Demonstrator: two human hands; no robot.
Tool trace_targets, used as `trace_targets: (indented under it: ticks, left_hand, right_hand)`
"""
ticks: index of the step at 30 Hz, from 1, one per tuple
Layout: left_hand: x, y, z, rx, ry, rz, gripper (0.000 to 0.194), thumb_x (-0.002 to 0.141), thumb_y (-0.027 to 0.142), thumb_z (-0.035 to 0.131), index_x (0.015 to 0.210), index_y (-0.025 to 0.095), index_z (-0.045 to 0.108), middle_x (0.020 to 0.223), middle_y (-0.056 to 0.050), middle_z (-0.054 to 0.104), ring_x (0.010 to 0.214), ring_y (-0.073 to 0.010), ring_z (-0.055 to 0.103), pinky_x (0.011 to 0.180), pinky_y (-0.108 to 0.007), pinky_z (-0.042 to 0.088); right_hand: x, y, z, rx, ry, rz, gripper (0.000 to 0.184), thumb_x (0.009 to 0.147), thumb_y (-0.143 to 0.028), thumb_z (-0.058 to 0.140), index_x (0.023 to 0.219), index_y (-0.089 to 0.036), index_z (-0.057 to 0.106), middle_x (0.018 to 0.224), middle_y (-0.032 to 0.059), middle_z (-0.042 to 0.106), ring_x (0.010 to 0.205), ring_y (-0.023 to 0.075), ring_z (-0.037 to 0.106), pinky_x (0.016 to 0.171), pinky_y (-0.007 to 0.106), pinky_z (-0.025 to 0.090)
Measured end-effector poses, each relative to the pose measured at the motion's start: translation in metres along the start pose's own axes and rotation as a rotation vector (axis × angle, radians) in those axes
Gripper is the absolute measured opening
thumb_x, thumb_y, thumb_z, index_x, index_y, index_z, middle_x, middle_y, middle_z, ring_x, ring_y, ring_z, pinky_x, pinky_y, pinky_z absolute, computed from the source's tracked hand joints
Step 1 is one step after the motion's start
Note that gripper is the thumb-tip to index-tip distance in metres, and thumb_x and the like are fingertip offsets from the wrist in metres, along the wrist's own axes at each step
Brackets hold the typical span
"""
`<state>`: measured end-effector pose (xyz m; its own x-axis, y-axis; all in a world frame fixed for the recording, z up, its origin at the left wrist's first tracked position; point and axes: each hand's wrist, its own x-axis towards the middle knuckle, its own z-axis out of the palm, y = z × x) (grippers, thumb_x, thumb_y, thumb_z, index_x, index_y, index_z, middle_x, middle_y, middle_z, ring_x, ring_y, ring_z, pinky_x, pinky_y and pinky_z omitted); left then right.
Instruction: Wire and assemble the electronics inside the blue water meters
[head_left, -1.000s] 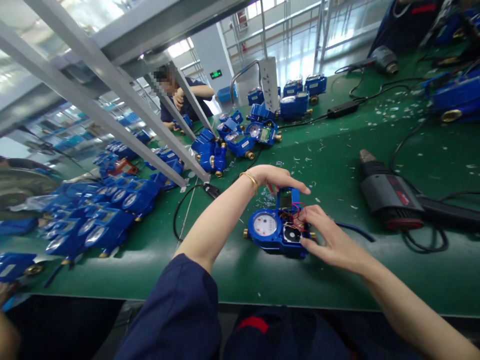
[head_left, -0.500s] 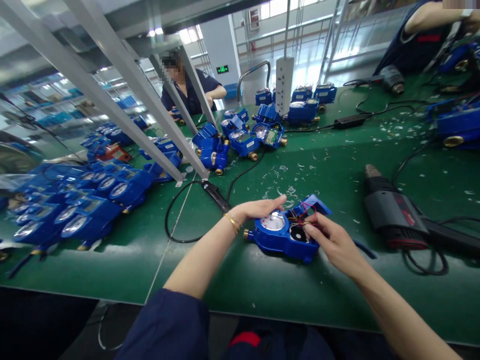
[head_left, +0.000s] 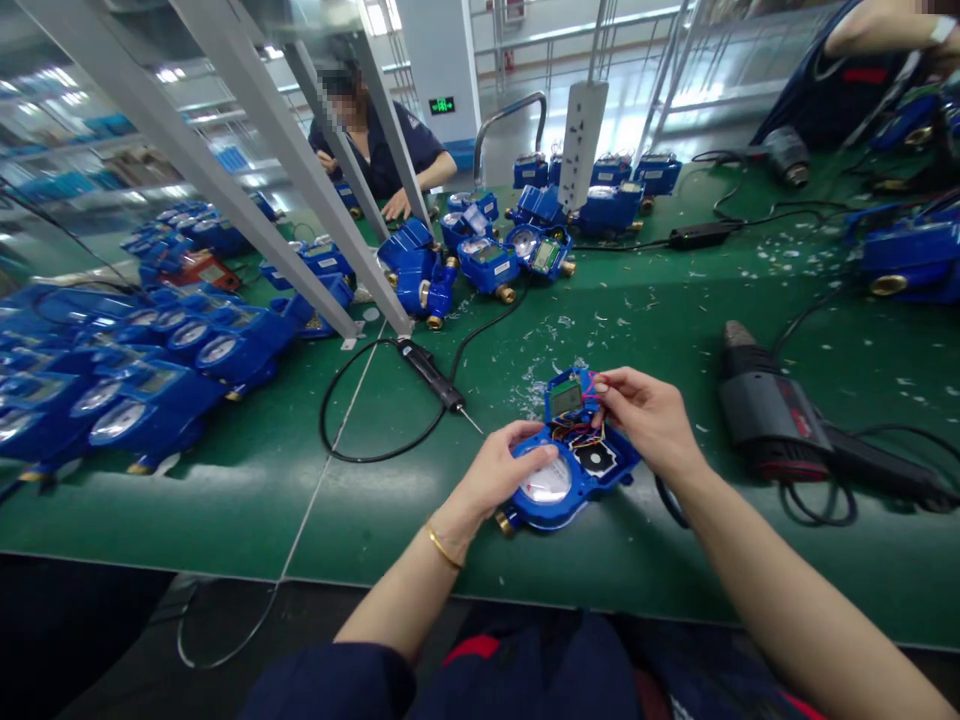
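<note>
The left hand lies open, palm down, on the dial of a blue water meter, low centre on the green surface. Apart from it, the right hand pinches thin red wires beside the meter's raised display module.

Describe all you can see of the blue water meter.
The water meter lies flat on the green bench mat; its glossy blue body looks plastic. The left hand rests over its round dial; a brass fitting sticks out at the near end. Beside the dial sits a round black part. At the far end is a small display unit, with red wires pinched by the right hand.
</note>
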<state>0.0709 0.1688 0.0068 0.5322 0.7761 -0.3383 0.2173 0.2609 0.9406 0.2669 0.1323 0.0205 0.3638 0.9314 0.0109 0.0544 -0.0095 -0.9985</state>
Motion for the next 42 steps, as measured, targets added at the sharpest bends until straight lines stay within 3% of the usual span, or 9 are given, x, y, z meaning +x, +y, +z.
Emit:
trace_targets:
  ticks: [5, 9, 13, 15, 19, 29, 34, 39, 42]
  left_hand:
    - [-0.026, -0.015, 0.015, -0.126, 0.188, 0.098, 0.056, 0.073, 0.033, 0.074, 0.122, 0.013, 0.058, 0.12, -0.012, 0.068, 0.11, -0.0233, 0.065, 0.098, -0.035, 0.05]
    - [-0.033, -0.021, 0.02, -0.148, 0.281, 0.093, 0.055, 0.076, 0.035, 0.072, 0.124, 0.014, 0.056, 0.122, -0.013, 0.067, 0.112, -0.0245, 0.065, 0.099, -0.037, 0.051]
    - [-0.037, -0.024, 0.022, -0.145, 0.324, 0.08, 0.055, 0.078, 0.038, 0.071, 0.125, 0.016, 0.053, 0.124, -0.012, 0.065, 0.113, -0.024, 0.064, 0.098, -0.036, 0.052]
    - [-0.039, -0.024, 0.024, -0.131, 0.341, 0.073, 0.057, 0.078, 0.038, 0.072, 0.127, 0.017, 0.052, 0.126, -0.011, 0.064, 0.114, -0.023, 0.063, 0.099, -0.035, 0.051]
    - [-0.043, -0.021, 0.029, -0.118, 0.382, 0.06, 0.055, 0.078, 0.036, 0.071, 0.126, 0.017, 0.052, 0.125, -0.011, 0.064, 0.114, -0.0224, 0.061, 0.1, -0.035, 0.049]
    - [-0.059, -0.018, 0.048, -0.058, 0.449, 0.067, 0.058, 0.079, 0.042, 0.07, 0.126, 0.019, 0.045, 0.124, -0.012, 0.06, 0.114, -0.025, 0.06, 0.1, -0.041, 0.048]
    - [-0.057, -0.022, 0.037, 0.076, 0.379, 0.045, 0.06, 0.08, 0.046, 0.068, 0.125, 0.017, 0.04, 0.117, -0.013, 0.058, 0.107, -0.025, 0.06, 0.095, -0.044, 0.048]
    - [-0.029, -0.009, -0.006, 0.192, 0.256, 0.104, 0.056, 0.083, 0.045, 0.064, 0.127, 0.017, 0.042, 0.131, -0.018, 0.052, 0.122, -0.0292, 0.052, 0.1, -0.049, 0.046]
    - [-0.007, 0.006, -0.028, 0.214, -0.038, 0.252, 0.07, 0.075, 0.035, 0.076, 0.136, 0.025, 0.044, 0.146, -0.013, 0.045, 0.137, -0.0305, 0.041, 0.11, -0.05, 0.039]
  right_hand:
    - [0.0, -0.006, 0.004, 0.01, 0.034, -0.023, 0.032, 0.073, -0.049, 0.072, 0.083, -0.019, 0.066, 0.073, 0.002, 0.067, 0.062, 0.0139, 0.061, 0.058, 0.029, 0.051]
    - [-0.012, -0.008, -0.02, -0.004, -0.003, -0.054, 0.042, 0.067, -0.042, 0.079, 0.099, -0.019, 0.064, 0.101, 0.0068, 0.069, 0.093, 0.0202, 0.065, 0.082, 0.034, 0.054]
    - [-0.045, -0.021, -0.045, -0.293, 0.236, -0.183, 0.024, 0.081, -0.036, 0.07, 0.101, -0.025, 0.064, 0.1, 0.0041, 0.065, 0.093, 0.0182, 0.061, 0.08, 0.033, 0.05]
    - [-0.064, -0.026, -0.045, -0.418, 0.115, -0.264, 0.007, 0.089, -0.031, 0.061, 0.09, -0.025, 0.066, 0.088, 0.0024, 0.065, 0.083, 0.0164, 0.06, 0.075, 0.032, 0.048]
    - [-0.084, -0.024, -0.022, -0.614, -0.192, -0.47, 0.016, 0.094, -0.021, 0.052, 0.095, -0.024, 0.068, 0.089, 0.0041, 0.066, 0.083, 0.0176, 0.058, 0.08, 0.036, 0.045]
    - [-0.074, -0.012, 0.001, -0.815, -0.178, -0.453, 0.023, 0.094, -0.019, 0.05, 0.095, -0.022, 0.072, 0.091, 0.0064, 0.062, 0.088, 0.021, 0.047, 0.08, 0.039, 0.035]
    - [-0.071, -0.008, 0.004, -0.74, -0.193, -0.404, 0.019, 0.093, -0.02, 0.052, 0.097, -0.021, 0.071, 0.088, 0.005, 0.062, 0.09, 0.0205, 0.046, 0.08, 0.038, 0.035]
    - [-0.071, 0.001, 0.005, -0.757, -0.235, -0.371, 0.019, 0.095, -0.025, 0.051, 0.103, -0.025, 0.069, 0.092, 0.0032, 0.064, 0.092, 0.0211, 0.046, 0.082, 0.042, 0.035]
    - [-0.072, 0.001, 0.006, -0.76, -0.277, -0.322, 0.023, 0.097, -0.026, 0.049, 0.11, -0.028, 0.067, 0.099, 0.0036, 0.064, 0.094, 0.0213, 0.048, 0.084, 0.044, 0.036]
